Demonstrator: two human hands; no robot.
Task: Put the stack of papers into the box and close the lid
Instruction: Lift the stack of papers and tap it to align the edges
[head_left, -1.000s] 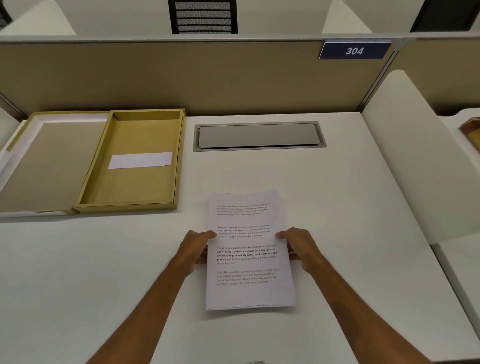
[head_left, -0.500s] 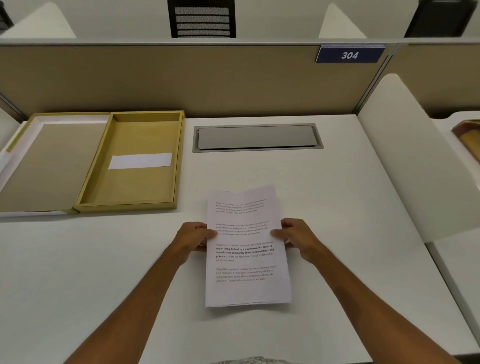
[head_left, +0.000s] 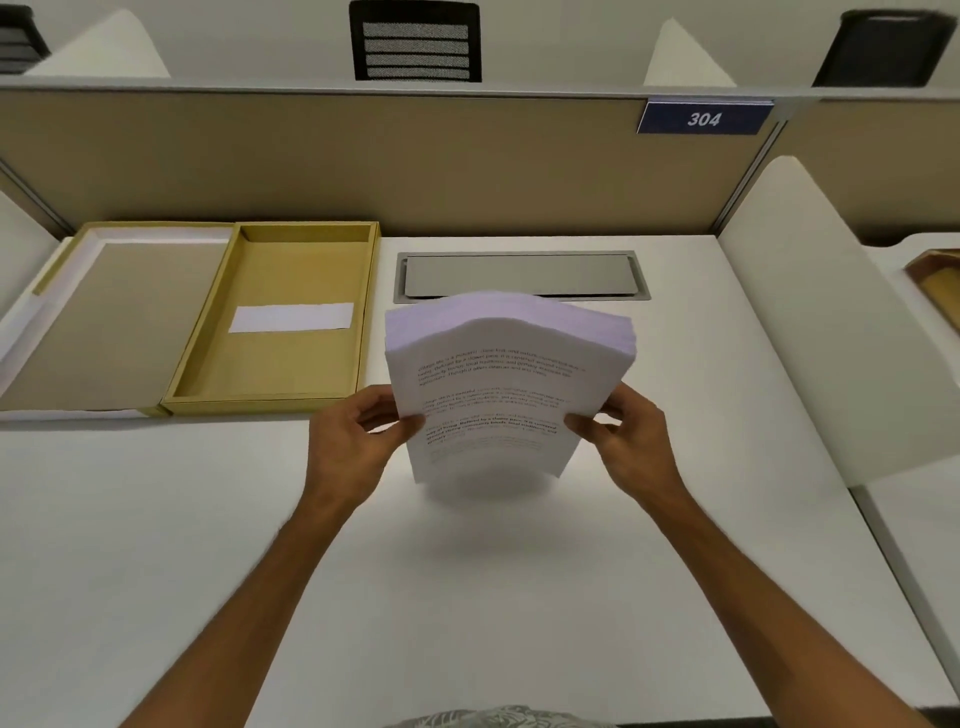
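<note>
A thick stack of printed white papers (head_left: 501, 379) is held above the desk, tilted up toward me and bowed in the middle. My left hand (head_left: 353, 441) grips its left edge and my right hand (head_left: 631, 441) grips its right edge. The yellow box (head_left: 208, 358) lies open at the back left of the desk, with a white slip inside on its floor. Its lid (head_left: 111, 322) is folded flat to the left, grey inside face up. The papers are to the right of the box and apart from it.
A grey metal cable hatch (head_left: 519, 275) is set into the white desk (head_left: 467, 571) behind the papers. A tan partition (head_left: 363, 156) with a blue "304" sign (head_left: 704, 118) closes the back. A white side divider (head_left: 810, 338) stands at the right.
The papers lay flat on the desk under both hands; now both hands have lifted the stack off the desk and tipped its far edge up.
</note>
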